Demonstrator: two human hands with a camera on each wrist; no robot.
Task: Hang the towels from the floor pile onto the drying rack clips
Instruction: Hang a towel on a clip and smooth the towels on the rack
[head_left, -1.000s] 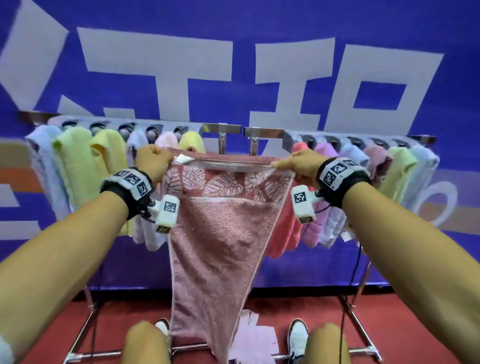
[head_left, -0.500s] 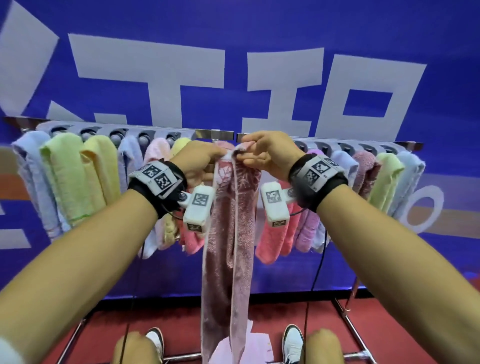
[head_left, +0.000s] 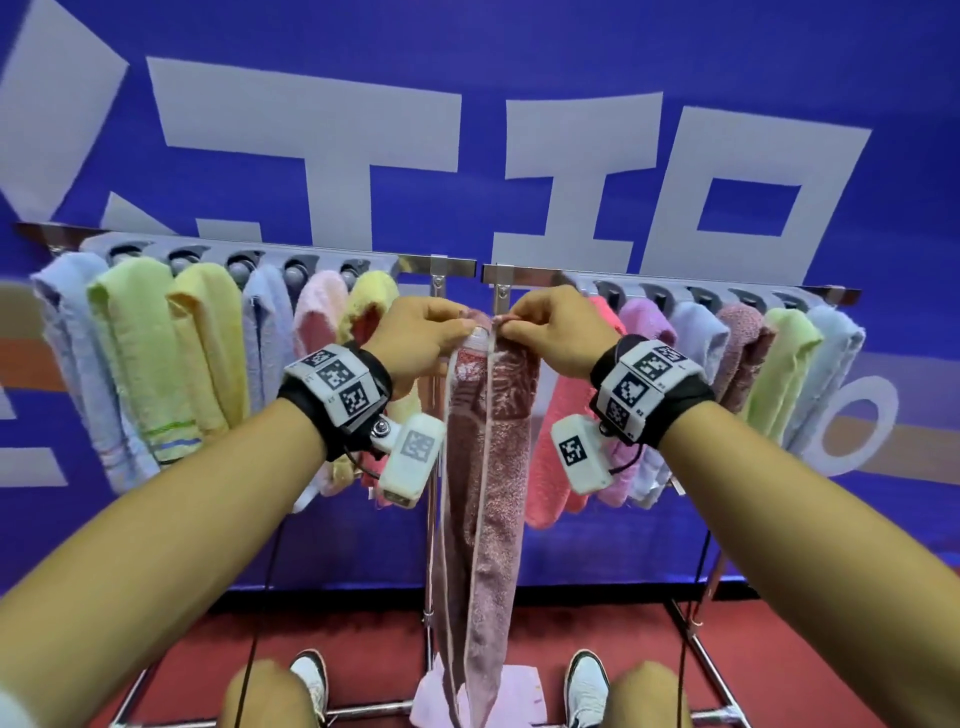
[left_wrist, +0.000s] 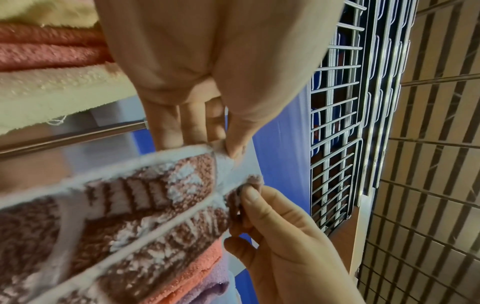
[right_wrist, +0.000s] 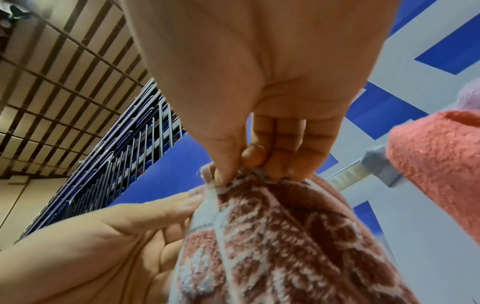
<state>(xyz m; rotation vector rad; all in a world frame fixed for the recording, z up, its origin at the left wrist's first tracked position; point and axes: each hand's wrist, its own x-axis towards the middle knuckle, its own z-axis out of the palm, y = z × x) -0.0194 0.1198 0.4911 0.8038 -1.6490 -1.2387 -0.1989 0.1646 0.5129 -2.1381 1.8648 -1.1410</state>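
Indoor staged hall, not a home: blue banner (head_left: 467, 78) with huge white characters behind a metal rack (head_left: 452, 262), red floor (head_left: 779, 654), slatted grid ceiling (right_wrist: 52, 72), stacked wire panels (left_wrist: 335, 123).

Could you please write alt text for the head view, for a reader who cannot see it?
Both hands, left hand and right hand, pinch the top of a folded pink towel at the middle of a rack. Pastel towels hang on both sides before a blue banner.
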